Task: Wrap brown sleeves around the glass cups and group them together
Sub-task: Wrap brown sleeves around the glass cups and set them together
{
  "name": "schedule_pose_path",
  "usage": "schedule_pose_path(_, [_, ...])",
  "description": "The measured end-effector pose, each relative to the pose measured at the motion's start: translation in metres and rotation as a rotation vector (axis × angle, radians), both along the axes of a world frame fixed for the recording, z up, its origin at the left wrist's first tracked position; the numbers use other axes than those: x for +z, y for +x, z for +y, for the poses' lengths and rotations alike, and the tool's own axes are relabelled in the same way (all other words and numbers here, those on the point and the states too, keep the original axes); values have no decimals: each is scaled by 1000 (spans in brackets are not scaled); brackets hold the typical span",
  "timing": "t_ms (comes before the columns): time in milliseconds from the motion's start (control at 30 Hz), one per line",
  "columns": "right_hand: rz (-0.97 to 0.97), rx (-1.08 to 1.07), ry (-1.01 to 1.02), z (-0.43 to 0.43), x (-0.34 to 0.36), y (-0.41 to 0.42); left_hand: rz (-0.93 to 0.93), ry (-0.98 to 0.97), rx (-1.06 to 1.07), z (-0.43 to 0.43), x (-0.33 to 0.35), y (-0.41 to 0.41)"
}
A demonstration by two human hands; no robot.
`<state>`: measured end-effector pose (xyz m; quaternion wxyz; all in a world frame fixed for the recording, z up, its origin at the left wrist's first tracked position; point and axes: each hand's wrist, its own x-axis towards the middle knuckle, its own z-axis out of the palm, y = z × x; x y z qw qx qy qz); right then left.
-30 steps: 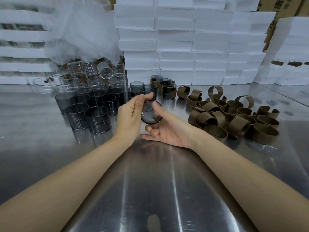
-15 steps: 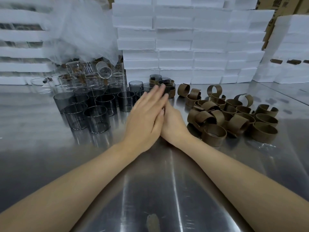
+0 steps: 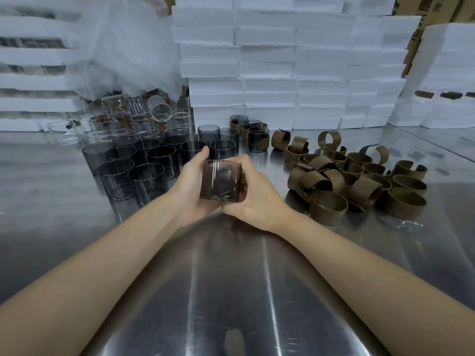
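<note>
1. Smoky glass, tinted brown where I look through it: the cup (image 3: 221, 179) is held between both my hands above the steel table (image 3: 231, 291), in the middle of the view. It is blurred, and I cannot tell whether a sleeve already lies round it.
2. My left hand (image 3: 189, 186) cradles its left wall. The palm is turned to the right, the thumb is stretched up to the far rim, and the fingers are curled beneath.
3. My right hand (image 3: 259, 199) clasps the right wall, with the back of the hand towards me. The thumb is on the far right corner and the fingers are tucked under the near edge. Both grips are closed round the cup, and the two hands meet below it.
4. My bare forearms come in from 7 and 5 o'clock and converge at the cup.
5. With the held cup as the dial's centre, the loose brown sleeves (image 3: 359, 181) lie heaped on the table at 3 o'clock, near my right wrist but apart from it.
6. The bare smoky cups (image 3: 144, 163) stand upright and packed together from 9 to 10 o'clock.
7. A few sleeved cups (image 3: 255, 136) stand upright at about 1 o'clock, close beside one another.
8. Clear glasses (image 3: 133, 111), some tipped over, sit farther back at 11 o'clock under a plastic sheet (image 3: 123, 42). White foam boxes (image 3: 282, 60) are stacked at 12.
</note>
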<state>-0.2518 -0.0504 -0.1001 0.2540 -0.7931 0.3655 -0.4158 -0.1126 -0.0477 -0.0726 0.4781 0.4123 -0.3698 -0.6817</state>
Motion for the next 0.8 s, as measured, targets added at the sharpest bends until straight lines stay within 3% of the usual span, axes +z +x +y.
schedule_pose_path(133, [-53, 24, -45, 2, 1, 1, 82, 9, -44, -2, -5, -1])
schedule_pose_path(300, [-130, 147, 16, 0, -2, 7, 168, 61, 68, -6, -16, -7])
schedule_pose_path(500, [-228, -154, 103, -13, -1, 3, 78, -193, 50, -12, -26, -23])
schedule_pose_path(633, [-269, -244, 144, -16, -1, 0, -48, -357, -84, -9, -31, -27])
schedule_pose_path(733, [-146, -382, 79, -18, 1, -7, -77, -360, -70, -9, -31, -25])
schedule_pose_path(800, [-166, -444, 69, -19, 4, -15, -90, -343, -9, -8, -32, -25])
